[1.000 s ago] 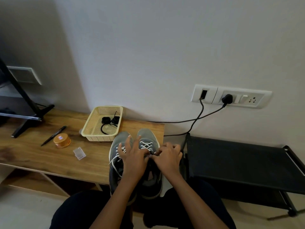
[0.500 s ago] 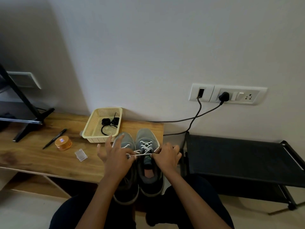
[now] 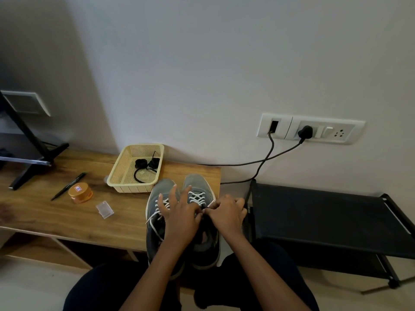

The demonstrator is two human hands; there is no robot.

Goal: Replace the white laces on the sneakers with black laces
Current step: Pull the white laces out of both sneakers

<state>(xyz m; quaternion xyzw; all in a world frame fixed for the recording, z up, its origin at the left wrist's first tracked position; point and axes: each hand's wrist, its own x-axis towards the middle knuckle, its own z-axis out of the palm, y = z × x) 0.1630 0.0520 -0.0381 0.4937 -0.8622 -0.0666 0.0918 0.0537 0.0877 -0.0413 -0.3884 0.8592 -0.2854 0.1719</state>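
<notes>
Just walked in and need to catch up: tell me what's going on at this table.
A person sits at a wooden table with two grey sneakers in front of them. The right hand pinches the white lace of the sneaker on the right near its top eyelets. The left hand, fingers spread, meets it there, but its grip is hidden. The other sneaker's lace hangs loose. The black laces lie untouched in the yellow basket.
</notes>
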